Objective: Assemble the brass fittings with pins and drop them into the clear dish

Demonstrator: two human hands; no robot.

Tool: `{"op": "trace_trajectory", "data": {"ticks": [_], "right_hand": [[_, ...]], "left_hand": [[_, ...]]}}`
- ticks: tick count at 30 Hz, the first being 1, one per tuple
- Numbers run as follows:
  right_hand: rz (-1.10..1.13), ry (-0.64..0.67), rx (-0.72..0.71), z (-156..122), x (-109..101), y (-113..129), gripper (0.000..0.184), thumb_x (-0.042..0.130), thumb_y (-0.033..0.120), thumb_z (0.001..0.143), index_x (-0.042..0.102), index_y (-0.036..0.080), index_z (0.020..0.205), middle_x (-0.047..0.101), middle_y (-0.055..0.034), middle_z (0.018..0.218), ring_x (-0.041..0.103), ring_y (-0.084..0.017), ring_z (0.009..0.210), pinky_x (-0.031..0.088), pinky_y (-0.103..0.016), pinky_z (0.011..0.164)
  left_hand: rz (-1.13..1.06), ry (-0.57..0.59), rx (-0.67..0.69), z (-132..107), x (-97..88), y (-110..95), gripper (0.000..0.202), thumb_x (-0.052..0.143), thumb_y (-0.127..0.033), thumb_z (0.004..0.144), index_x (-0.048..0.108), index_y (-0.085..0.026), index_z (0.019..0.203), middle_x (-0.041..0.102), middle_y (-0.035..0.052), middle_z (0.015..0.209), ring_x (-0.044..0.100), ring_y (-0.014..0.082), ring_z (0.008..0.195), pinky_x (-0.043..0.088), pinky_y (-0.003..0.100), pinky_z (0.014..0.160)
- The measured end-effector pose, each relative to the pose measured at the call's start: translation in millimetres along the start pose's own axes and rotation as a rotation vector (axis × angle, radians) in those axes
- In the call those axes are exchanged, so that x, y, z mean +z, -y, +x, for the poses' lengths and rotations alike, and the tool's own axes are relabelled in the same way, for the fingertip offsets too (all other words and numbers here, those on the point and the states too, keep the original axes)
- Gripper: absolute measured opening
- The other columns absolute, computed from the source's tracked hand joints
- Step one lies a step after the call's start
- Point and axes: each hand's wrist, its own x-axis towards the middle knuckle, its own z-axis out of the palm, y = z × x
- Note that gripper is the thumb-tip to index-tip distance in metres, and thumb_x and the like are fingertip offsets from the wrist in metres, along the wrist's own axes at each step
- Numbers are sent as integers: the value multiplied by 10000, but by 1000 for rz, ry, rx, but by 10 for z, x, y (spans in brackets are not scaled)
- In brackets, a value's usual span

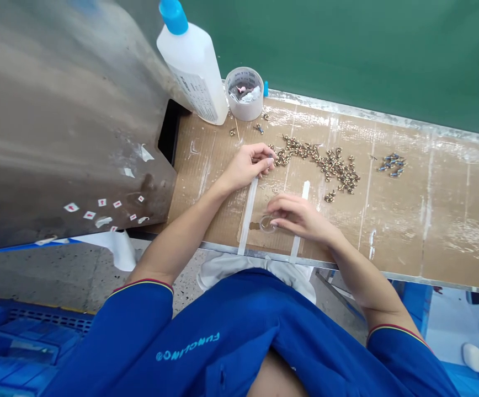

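Observation:
My left hand [248, 164] reaches to the left end of a spread of small brass fittings [322, 162] on the cardboard-covered bench [430, 209]; its fingertips are pinched together at the pile, and what they hold is too small to name. My right hand [297, 216] rests nearer the bench's front edge, fingers curled around a small clear round part [266, 224]. Two white tape strips [248, 212] run front to back beside the hands.
A white plastic bottle with a blue cap [193, 63] and a tape roll holding scraps [244, 92] stand at the back. A small group of bluish parts [392, 164] lies to the right. A grey metal machine housing [65, 121] rises at left. Blue crates [16, 347] sit below.

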Motion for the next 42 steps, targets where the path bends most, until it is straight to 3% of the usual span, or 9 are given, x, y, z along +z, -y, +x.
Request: {"op": "trace_trajectory", "data": {"ticks": [3,5,7,14,19,25,30,36,42], "right_hand": [[-101,-208,141,44,-102,-127,199,629,411,1013,707,238,1076,729,-55,979,667,-176,816,569,-324,740],[-208,-373,239,107,-170,-244,136,631,334,988,701,227,1035,721,-52,953,648,-177,780,561,-330,729],[-298,-447,308,187,-214,-343,105,644,255,938,692,221,1025,707,-47,945,624,-175,737,556,-342,734],[-512,-409,351,359,-222,-399,178,622,203,928,701,243,1081,656,-65,1034,625,-205,807,542,-381,795],[-524,-423,307,285,-218,-398,138,591,222,959,724,242,991,626,-46,930,585,-197,736,535,-383,782],[-534,-438,322,188,-228,-430,104,606,236,947,702,248,909,659,-69,916,636,-249,836,546,-403,809],[-548,-435,304,168,-231,-439,125,601,237,943,714,254,994,702,-78,952,661,-260,851,561,-410,817],[-541,-411,308,154,-236,-428,106,608,233,941,712,241,924,702,-86,937,665,-265,858,556,-409,818],[-485,-426,333,148,-246,-412,66,643,227,913,690,238,868,705,-74,898,649,-250,818,547,-402,799]], "left_hand": [[-7,-5,-12,-3,-3,-4,55,718,-114,860,687,-104,905,741,54,757,627,70,584,481,165,542],[-8,-7,-28,-3,-11,-8,43,709,-103,859,687,-98,896,744,59,761,624,68,582,474,163,535],[-4,-5,-41,-4,-17,-15,32,702,-91,857,689,-94,886,744,60,759,619,65,578,471,164,531],[-7,-6,-36,-16,9,-51,27,676,-72,862,675,-98,856,709,34,718,597,55,566,454,150,513],[-6,-18,-37,-17,14,-53,36,665,-69,871,667,-100,854,701,30,722,594,53,566,456,147,511],[11,8,-39,3,-13,0,25,684,-90,868,664,-102,860,726,52,756,620,64,592,485,158,540],[29,92,-28,-6,-58,-19,41,700,-122,871,667,-102,883,725,45,766,634,65,617,509,160,578],[80,286,-91,-72,-272,-157,71,713,-141,896,660,-105,863,744,65,759,684,106,656,554,218,661],[183,315,-103,-87,-320,-185,73,762,-141,865,701,-103,849,757,61,762,691,117,667,544,235,690]]}}
